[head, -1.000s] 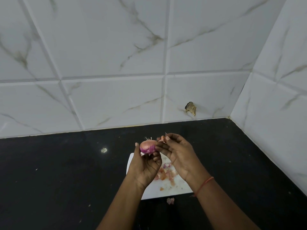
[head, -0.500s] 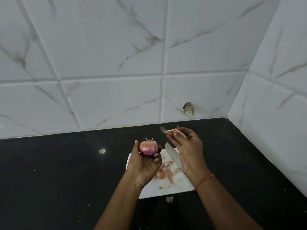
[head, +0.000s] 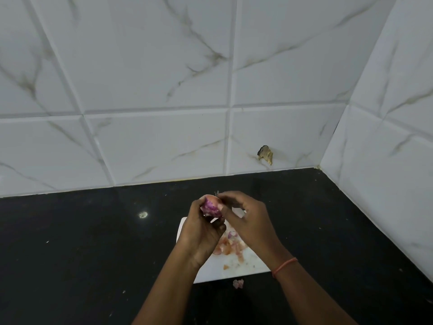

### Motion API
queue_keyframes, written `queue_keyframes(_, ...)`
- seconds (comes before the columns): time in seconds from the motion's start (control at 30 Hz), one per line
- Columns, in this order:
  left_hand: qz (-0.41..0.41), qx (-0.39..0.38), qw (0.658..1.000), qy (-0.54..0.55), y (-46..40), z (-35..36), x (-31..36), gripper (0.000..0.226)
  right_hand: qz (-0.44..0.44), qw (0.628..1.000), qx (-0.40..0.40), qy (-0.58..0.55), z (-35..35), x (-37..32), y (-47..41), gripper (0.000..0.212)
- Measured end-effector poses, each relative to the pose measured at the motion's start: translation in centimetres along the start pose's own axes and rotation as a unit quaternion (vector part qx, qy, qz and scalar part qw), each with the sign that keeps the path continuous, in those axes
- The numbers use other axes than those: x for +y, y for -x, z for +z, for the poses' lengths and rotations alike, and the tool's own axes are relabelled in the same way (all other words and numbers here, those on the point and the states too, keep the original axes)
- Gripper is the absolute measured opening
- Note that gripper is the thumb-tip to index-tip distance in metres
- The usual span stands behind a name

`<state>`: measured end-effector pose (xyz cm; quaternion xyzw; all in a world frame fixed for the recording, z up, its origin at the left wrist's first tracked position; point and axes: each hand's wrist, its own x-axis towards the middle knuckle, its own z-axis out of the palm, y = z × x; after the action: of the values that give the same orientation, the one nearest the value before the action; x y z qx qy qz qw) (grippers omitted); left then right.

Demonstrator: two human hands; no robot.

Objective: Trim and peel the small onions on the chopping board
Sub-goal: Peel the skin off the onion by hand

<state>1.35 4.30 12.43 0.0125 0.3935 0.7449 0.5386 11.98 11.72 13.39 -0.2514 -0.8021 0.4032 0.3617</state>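
Single head-worn view, wide-angle, looking forward and down from above the forearms. Facing a tiled wall that fills the upper half, with a second tiled wall meeting it at a corner on the right. Black counter across the lower half. Both hands, left hand and right hand, close in, low of centre, over a white chopping board. No second view to share anything with.

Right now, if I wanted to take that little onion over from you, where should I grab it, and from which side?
Probably by its bare purple side, coming from the left. The onion sits raised above the chopping board, gripped from below by the left hand, while the right hand pinches at its rooty top from the right. That leaves the round left flank the most exposed.
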Motion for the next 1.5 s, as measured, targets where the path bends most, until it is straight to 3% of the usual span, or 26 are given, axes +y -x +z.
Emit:
queue_keyframes(0.17, 0.012, 0.019, 1.000, -0.012, 0.05, 0.06, -0.31, 0.042, -0.031, 0.999, 0.024, 0.035, 0.48, -0.20, 0.15, 0.026)
queue_keyframes(0.37, 0.012, 0.027, 0.999, -0.017, 0.32, 0.61, -0.15, 0.037, -0.081, 0.994, 0.057, 0.041, 0.33, -0.16, 0.15, 0.022)
queue_keyframes(0.7, 0.018, 0.026, 0.999, -0.006, 0.13, 0.70, -0.46, 0.045, -0.096, 0.992, 0.058, 0.052, 0.36, -0.01, 0.28, 0.024)
queue_keyframes(1.2, 0.014, 0.031, 0.999, -0.019, 0.17, 0.57, -0.40, 0.049, -0.078, 0.993, 0.076, 0.036, 0.45, 0.04, 0.43, 0.018)
queue_keyframes(1.5, 0.060, 0.063, 0.995, -0.046, 0.40, 0.78, -0.35, 0.053, -0.056, 0.997, 0.060, 0.009, 0.69, -0.46, 0.71, 0.016)
